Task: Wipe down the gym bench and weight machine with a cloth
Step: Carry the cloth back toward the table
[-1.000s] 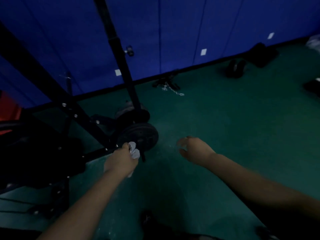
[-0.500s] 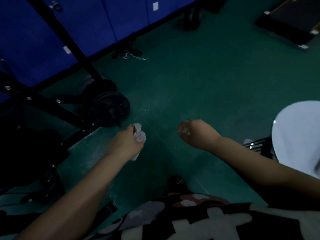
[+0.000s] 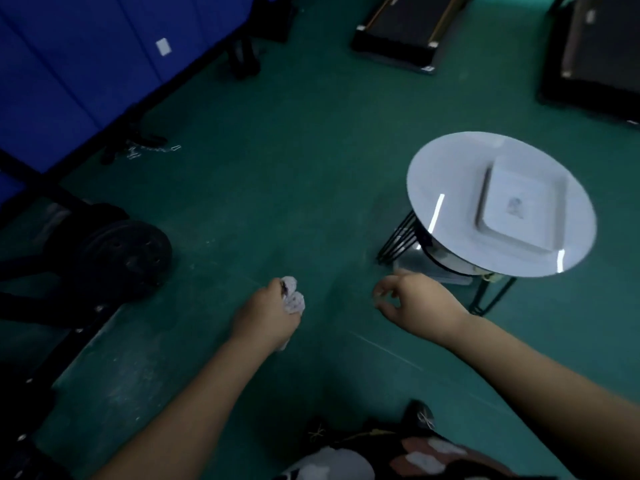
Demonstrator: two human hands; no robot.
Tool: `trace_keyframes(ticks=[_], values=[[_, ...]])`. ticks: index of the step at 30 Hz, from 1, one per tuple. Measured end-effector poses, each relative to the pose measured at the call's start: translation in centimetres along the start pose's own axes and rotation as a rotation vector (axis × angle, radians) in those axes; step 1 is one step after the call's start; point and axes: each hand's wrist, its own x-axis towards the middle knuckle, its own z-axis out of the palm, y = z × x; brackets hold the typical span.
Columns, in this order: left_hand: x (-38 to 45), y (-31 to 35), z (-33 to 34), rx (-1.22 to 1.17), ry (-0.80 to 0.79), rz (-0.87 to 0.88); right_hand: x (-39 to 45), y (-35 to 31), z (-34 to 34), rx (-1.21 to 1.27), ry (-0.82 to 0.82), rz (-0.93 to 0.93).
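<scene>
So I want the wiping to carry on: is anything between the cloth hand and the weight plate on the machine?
Nothing visible. The left hand grips the cloth above bare green floor, and the weight plate sits to its left with only open floor between them.

Two hands are seen, the left hand (image 3: 265,318) and the right hand (image 3: 414,301). One cloth (image 3: 292,299), one round table (image 3: 450,161), one tray (image 3: 523,206) and two treadmills (image 3: 405,26) (image 3: 599,53) are counted.

no readable text, labels too blurred
</scene>
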Motion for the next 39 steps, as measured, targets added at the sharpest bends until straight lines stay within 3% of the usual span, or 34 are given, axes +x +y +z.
trace_keyframes(ticks=[5, 11, 23, 34, 39], values=[[-1.4, 7.0, 2.4, 0.122, 0.049, 0.127, -5.0, 7.0, -0.8, 0.047, 0.087, 0.136], [-3.4, 16.5, 8.1, 0.173, 0.043, 0.121, -10.6, 17.0, -2.5, 0.078, 0.11, 0.201], [-7.4, 34.9, 18.6, 0.059, 0.027, 0.121, -19.3, 36.5, -7.8, 0.095, 0.093, 0.265], [3.7, 45.5, 21.5, -0.109, 0.01, 0.058, -12.4, 48.6, -12.6, 0.1, 0.072, 0.277], [9.8, 51.0, 22.0, -0.098, -0.09, 0.064, -7.9, 54.5, -16.8, 0.067, 0.031, 0.294]])
